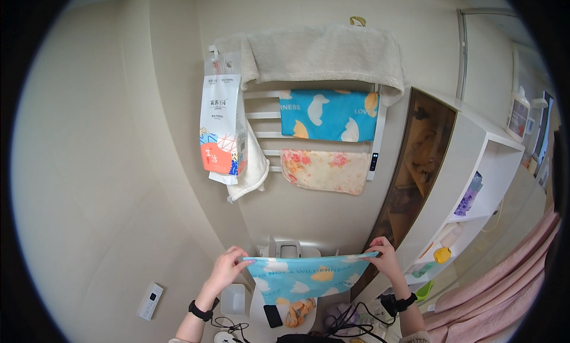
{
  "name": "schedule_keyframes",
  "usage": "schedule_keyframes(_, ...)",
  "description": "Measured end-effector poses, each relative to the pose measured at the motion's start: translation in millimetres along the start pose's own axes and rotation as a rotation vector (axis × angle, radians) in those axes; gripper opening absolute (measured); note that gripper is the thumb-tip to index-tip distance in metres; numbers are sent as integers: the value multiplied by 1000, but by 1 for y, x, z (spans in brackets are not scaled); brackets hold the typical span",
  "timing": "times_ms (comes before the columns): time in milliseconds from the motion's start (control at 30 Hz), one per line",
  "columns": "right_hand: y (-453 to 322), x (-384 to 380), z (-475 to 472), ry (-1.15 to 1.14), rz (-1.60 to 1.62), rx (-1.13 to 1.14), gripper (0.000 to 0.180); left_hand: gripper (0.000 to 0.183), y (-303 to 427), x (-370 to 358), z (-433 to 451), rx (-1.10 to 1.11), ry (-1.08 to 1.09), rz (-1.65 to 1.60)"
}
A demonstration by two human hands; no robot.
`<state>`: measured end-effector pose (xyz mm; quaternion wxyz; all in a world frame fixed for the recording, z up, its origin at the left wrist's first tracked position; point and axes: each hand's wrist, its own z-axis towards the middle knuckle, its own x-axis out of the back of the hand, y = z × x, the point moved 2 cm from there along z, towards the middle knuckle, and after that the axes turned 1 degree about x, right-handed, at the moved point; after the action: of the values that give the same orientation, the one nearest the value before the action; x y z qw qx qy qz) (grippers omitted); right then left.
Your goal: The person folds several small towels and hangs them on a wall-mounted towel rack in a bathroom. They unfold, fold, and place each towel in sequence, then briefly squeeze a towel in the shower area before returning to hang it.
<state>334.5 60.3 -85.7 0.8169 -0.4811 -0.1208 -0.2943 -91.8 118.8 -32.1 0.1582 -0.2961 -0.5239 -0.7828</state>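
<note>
A light blue cloth with white and orange animal shapes [307, 276] is stretched between my two hands by its upper corners. My left hand [229, 267] pinches the left corner, and my right hand [382, 256] pinches the right one. Beneath the cloth's lower edge, a black smartphone [272, 316] and a crumpled orange cloth [299, 314] lie on a white toilet lid [258, 327]. Beyond my hands, a darker blue patterned cloth [328, 116] and a floral cloth [325, 171] hang on a white towel rack [262, 116].
A grey towel [311, 53] drapes over the rack's top; a hanging packet [221, 120] is at its left. On the right stand a white shelf unit [472, 129] and a pink curtain [503, 285]. A white bin [233, 300] and black cables [352, 323] are low down.
</note>
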Motion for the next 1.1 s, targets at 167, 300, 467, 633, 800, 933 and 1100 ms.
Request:
schedule_keyframes(167,-1,-4,-12,73,-120,-156,19,23,-1,-13,-9,57,-192,397)
schedule_keyframes(300,13,-12,-21,22,-138,-395,31,25,-8,-31,-15,302,-445,90)
schedule_keyframes(467,42,-30,-26,-220,-111,-712,55,24,-31,-57,4,396,-532,-612)
schedule_keyframes(633,51,-40,-26,-330,381,-937,67,20,-39,-90,23,134,-226,-832)
schedule_keyframes(800,30,-39,2,-55,982,-635,59,19,-31,-80,44,-14,-56,-504)
schedule_keyframes(933,6,-34,52,144,956,-280,55,21,-12,-57,97,-125,66,-308)
schedule_keyframes(1100,-22,-35,129,42,69,191,75,20,16,-38,208,-662,240,330)
